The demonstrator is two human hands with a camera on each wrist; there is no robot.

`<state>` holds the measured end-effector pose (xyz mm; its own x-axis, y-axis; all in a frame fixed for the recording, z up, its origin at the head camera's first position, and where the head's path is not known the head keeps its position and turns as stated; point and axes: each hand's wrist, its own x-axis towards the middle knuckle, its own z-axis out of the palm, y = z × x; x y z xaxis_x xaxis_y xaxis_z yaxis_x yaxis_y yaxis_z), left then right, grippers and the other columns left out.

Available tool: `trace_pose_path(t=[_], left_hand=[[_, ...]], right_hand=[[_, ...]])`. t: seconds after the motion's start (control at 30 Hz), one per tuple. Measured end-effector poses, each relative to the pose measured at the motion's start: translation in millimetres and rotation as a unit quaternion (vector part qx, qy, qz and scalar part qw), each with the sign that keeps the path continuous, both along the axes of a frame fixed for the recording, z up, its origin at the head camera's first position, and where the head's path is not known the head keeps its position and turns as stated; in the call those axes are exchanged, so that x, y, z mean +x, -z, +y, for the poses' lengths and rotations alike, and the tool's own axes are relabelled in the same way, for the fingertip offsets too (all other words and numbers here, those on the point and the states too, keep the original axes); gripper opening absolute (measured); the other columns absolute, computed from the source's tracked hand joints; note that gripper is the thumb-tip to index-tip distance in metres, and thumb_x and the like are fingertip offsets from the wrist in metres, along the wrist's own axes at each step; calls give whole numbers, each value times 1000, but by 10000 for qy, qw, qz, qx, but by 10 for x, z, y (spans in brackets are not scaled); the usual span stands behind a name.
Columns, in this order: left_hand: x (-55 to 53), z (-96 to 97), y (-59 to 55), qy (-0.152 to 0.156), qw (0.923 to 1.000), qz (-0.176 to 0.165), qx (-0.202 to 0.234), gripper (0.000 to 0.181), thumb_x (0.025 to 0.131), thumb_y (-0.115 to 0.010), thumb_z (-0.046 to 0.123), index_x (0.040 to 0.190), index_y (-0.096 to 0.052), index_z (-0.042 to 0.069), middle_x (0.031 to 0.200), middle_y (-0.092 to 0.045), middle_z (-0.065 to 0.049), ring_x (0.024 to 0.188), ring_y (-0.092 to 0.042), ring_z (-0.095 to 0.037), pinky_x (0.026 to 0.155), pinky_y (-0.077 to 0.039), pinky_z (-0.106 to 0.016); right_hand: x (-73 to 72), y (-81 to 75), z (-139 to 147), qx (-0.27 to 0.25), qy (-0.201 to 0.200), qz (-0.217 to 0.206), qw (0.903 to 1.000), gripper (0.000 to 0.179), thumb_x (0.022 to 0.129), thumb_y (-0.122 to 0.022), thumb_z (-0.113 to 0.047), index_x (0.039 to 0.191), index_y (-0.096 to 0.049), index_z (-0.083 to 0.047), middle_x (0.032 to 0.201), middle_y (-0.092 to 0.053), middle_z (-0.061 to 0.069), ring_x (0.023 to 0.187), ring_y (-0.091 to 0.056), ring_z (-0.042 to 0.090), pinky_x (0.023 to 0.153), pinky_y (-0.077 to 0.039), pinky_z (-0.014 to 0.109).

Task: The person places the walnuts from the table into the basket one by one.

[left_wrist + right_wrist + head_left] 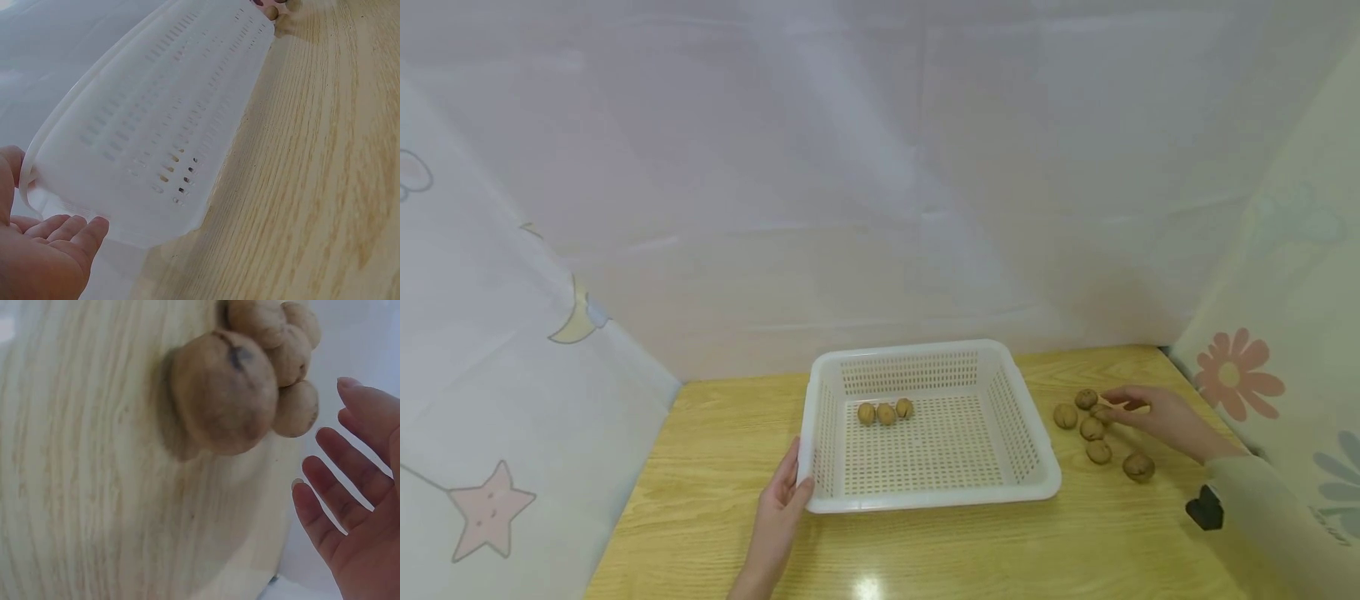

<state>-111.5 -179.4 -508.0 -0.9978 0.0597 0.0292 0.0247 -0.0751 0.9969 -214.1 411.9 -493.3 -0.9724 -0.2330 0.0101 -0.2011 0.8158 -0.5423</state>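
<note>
A white plastic basket [925, 500] with slotted walls stands on the table, three walnuts [886, 414] lying at its left rear. My left hand [781, 500] grips its left rim near the front corner; in the left wrist view the thumb is over the rim and the fingers [90, 234] lie against the outer wall. To the right of the basket, several walnuts [1092, 428] sit in a loose cluster. My right hand [1165, 418] reaches over the cluster's right side, its fingers spread and partly covering one walnut. In the right wrist view the right hand [359, 506] holds nothing.
One walnut [1138, 467] lies nearer me, apart from the cluster. A wooden table [715, 450] bears everything. Pale printed sheets hang behind [880, 208] and at both sides. A small black object [1206, 508] is by the right sleeve.
</note>
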Motion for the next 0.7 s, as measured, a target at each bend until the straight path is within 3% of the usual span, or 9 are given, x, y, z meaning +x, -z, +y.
trace_pose_path(t=[0.23,0.5,0.7], left_hand=[[-2,10,1,-36,10000,13,-20,68,107,-51,6,165,-16,-1,170,-16,-21,150,-27,-31,114,-40,-26],[-6,16,-2,-33,10000,6,-10,67,107,-50,3,165,-16,-1,170,-15,-21,151,-26,-32,116,-39,-29],[-6,10,0,-21,10000,32,-54,67,108,-50,5,165,-15,-1,171,-15,-21,152,-26,-34,115,-39,-29]], right_hand=[[-61,117,36,42,100,-336,9994,51,103,-67,-38,137,-65,0,137,-61,31,112,-63,45,82,-60,59],[-131,204,40,205,-65,-151,9997,39,101,-70,-26,128,-69,3,116,-72,23,101,-68,40,81,-60,57],[-122,187,31,182,-69,-103,9998,39,101,-71,-26,128,-69,2,115,-72,21,102,-68,40,83,-60,57]])
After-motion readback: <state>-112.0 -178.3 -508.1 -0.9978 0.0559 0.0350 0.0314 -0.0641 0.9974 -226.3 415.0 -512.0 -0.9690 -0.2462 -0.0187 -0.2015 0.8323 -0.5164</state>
